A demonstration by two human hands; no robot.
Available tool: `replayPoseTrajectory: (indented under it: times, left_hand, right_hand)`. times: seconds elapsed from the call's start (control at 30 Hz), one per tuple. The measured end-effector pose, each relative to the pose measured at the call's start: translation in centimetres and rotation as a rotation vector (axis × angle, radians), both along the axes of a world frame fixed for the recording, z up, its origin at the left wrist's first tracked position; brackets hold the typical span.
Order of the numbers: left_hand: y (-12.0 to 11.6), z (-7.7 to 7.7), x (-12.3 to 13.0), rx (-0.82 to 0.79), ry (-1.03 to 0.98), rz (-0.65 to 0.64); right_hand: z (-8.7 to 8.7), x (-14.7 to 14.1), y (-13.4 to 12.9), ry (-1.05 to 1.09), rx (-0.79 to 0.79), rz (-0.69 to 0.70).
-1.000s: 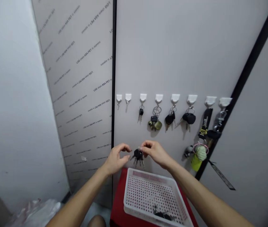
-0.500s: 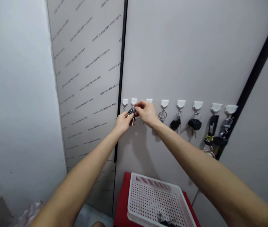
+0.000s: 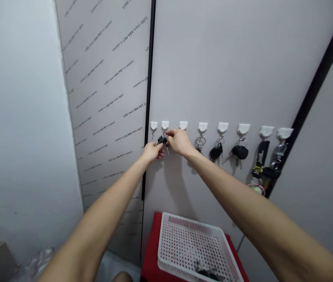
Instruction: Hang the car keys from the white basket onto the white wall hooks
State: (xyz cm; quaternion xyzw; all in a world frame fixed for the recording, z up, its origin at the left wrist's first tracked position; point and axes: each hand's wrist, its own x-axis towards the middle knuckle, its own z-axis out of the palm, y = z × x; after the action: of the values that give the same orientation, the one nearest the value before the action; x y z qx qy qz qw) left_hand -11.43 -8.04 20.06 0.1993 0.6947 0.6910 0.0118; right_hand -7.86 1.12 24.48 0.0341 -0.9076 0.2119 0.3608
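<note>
A small bunch of black-headed keys point(image 3: 162, 140) is just below the second white hook point(image 3: 165, 125) from the left. My left hand point(image 3: 153, 152) pinches the keys from below and to the left. From the right, the thumb and forefinger of my right hand point(image 3: 180, 141) close on the top of the same bunch, by its ring. Whether the ring sits on the hook is too small to tell. The third hook point(image 3: 183, 125) is just above my right hand, which covers what lies below it.
More key bunches hang from hooks to the right, including black car keys point(image 3: 239, 152) and a black strap point(image 3: 261, 154). Below, a white perforated basket point(image 3: 162, 243) with dark keys point(image 3: 209, 273) inside stands on a red surface point(image 3: 150, 254). A black strip point(image 3: 149, 78) edges the panel.
The view has shifted slightly. Both hands stay at the second hook with the keys, and the fingers of my right hand have moved a little on the bunch.
</note>
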Motion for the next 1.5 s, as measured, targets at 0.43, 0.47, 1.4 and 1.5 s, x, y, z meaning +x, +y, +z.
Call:
replayPoseTrajectory:
  times: [0.43,0.47,1.4,1.5]
  left_hand:
    - [0.8,-18.0,5.2,-0.372,-0.121,-0.254]
    - [1.2,-19.3,6.0,-0.427,-0.102,-0.303]
    - [3.1,-19.5,7.3,-0.253,-0.049,-0.203]
    - [2.3,-18.2,6.7,-0.279,-0.006,-0.091]
  right_hand:
    - [-18.7,10.0,8.3,-0.963,0.235,0.325]
    - [-20.3,10.8,9.0,-1.077,0.246,0.305]
    - [-22.7,9.6,8.2,-0.728,-0.476,0.371]
    - [-21.6,9.1,7.6,-0.705,-0.399,0.360]
